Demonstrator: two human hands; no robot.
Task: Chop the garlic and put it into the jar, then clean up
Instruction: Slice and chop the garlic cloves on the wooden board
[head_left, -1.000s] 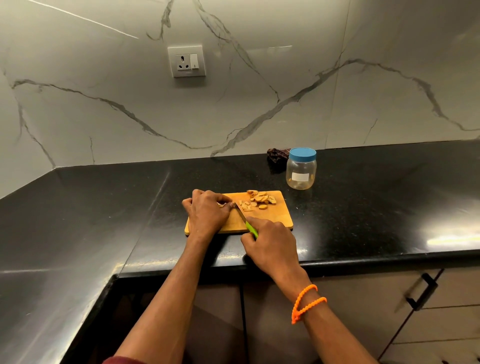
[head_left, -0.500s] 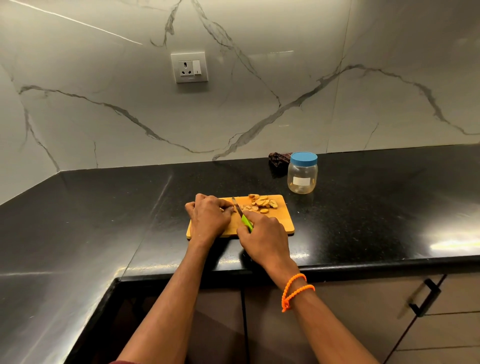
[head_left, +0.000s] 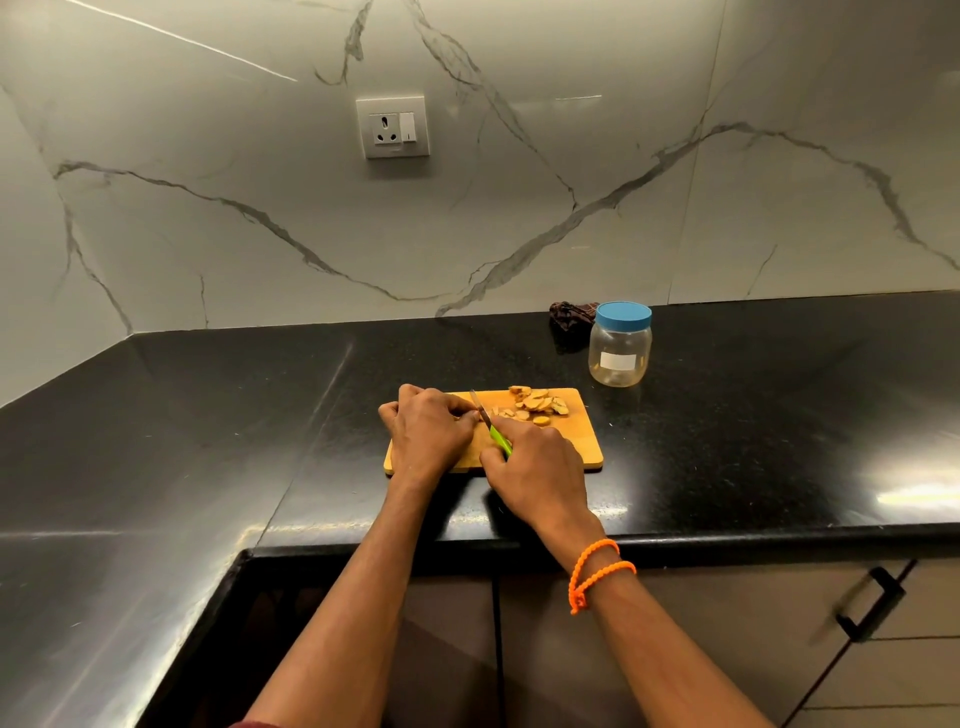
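**Inspector A:** Head view, the only one supplied. A wooden cutting board (head_left: 582, 441) lies on the black bench (head_left: 753, 441), near its front edge. The left hand (head_left: 428, 434) sits on the board's left part with its fingers curled down, apparently pinning a piece of garlic; the piece itself is hidden beneath them. The right hand (head_left: 535, 467) has its fingers clamped round the green handle of a small knife (head_left: 491, 423), the blade angled up and left, its tip just beside the left fingertips.

**Inspector B:** And the cut garlic?

**Inspector A:** A heap of slices (head_left: 535, 404) rests on the far part of the board, right of the blade. The jar (head_left: 619, 345) stands beyond the board's far right corner, apart from it, blue lid on and seemingly nothing inside. A dark crumpled item (head_left: 571, 317) lies behind the jar; what it is cannot be told.

**Inspector B:** Assessment of the step in hand?

**Inspector A:** Chopping appears under way. To do it well, the person should keep the left fingertips tucked back from the edge, cut straight down in thin even passes, and feed the piece toward the blade rather than chase it. The board should stay flat; it sits close to the bench edge.

**Inspector B:** Any markings?

**Inspector A:** The jar carries a white label (head_left: 617, 360), blank as far as can be read. The wall socket (head_left: 392, 126) shows no legible writing.
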